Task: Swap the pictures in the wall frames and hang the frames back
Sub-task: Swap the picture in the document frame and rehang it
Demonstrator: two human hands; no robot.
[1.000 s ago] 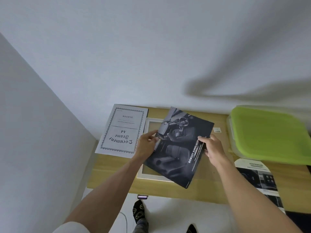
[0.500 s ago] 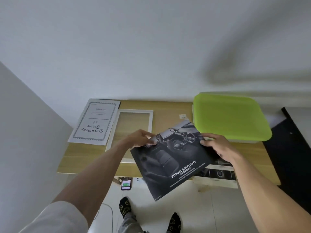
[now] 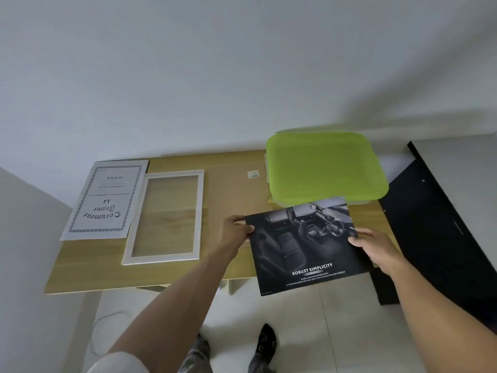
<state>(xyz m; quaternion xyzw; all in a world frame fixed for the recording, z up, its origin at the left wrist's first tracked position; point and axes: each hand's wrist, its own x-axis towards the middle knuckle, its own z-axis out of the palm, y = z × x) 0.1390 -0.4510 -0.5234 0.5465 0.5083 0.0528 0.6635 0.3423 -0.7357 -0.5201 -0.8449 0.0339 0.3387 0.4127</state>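
At the far left of the light wooden table (image 3: 88, 267), a white paper sheet with an ornate border and the words "Document Frame A4" (image 3: 106, 200) is lying flat, its print turned away from the viewer. Just beside it on the right, touching or nearly touching its edge, a white rectangular picture frame (image 3: 199, 219) is lying flat with the wood grain showing through its pane. Further right, the person's left hand (image 3: 235, 232) is pinching the upper left corner of a dark glossy car-interior print reading "ROBUST SIMPLICITY" (image 3: 304, 246), thumb on top and fingers curled beneath. The print is being held over the table's front right part, tilted slightly, with its lower edge hanging past the table edge above the pale tiled floor (image 3: 309, 324). A small white sticker (image 3: 253, 174) is sitting on the bare wood behind the print. A lime green plastic lid on a clear storage box (image 3: 325, 165) is resting at the table's back right, its near edge just behind the print's top. The right hand (image 3: 376, 249) is gripping the print's right edge, thumb over the face. At the far right, a black panel (image 3: 443, 238) is leaning or lying beside the table.
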